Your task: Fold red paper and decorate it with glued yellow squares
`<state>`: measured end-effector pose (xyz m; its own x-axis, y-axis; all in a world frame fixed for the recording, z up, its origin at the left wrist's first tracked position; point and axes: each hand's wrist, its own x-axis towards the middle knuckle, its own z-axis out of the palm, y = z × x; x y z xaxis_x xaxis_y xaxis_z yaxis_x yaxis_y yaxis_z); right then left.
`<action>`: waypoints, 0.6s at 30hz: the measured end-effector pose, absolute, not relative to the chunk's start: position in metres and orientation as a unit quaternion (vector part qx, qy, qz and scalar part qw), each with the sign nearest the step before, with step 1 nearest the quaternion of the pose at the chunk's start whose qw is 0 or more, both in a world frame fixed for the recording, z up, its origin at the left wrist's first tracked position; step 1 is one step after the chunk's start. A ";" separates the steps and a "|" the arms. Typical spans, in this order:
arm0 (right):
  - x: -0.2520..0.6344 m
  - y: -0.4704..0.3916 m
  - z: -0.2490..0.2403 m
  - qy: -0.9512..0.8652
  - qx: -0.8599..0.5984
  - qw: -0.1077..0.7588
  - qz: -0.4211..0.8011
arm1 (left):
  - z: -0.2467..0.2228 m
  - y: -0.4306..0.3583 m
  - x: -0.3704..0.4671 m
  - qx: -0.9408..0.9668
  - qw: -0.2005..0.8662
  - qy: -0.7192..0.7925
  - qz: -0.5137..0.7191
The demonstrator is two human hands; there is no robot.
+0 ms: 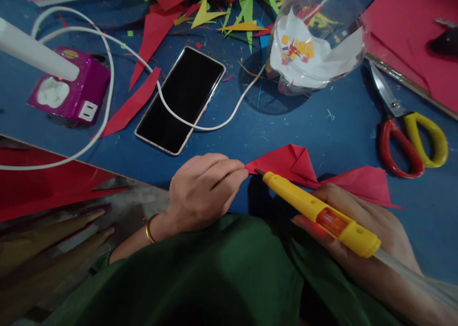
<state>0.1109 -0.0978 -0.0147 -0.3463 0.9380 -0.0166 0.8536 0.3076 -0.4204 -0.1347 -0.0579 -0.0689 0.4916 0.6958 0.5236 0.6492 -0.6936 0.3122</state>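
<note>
My left hand (205, 188), with a gold bangle at the wrist, is closed in a pinch on the left tip of a red folded paper piece (284, 163). My right hand (375, 228) grips a yellow hot glue gun (293, 192). The gun's dark nozzle points left and lies close to the paper's lower edge near my left fingertips; whether it touches cannot be made out. From its rear a translucent glue stick (411, 276) sticks out. A second red folded part (363, 185) spreads to the right, partly behind my right hand; how it joins the first is hidden.
On the blue table (229, 147) lie a phone (182, 97) crossed by a white cable (229, 121), scissors (397, 111), colourful paper scraps (246, 11) and a red strip (132, 104). A clear plastic container (322, 78) holds paper bits. A purple gadget (84, 90) stands left. Another person's feet (96, 214) show below.
</note>
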 end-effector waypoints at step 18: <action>0.108 -0.093 -0.012 -0.822 -0.530 0.130 0.162 | -0.070 -0.058 -0.136 0.866 0.036 0.385 0.316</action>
<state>0.1076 -0.0927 -0.0125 -0.4048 0.9134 0.0423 0.8294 0.3863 -0.4036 -0.1357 -0.0576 -0.0696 0.5026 0.6904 0.5203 0.6450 -0.7002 0.3061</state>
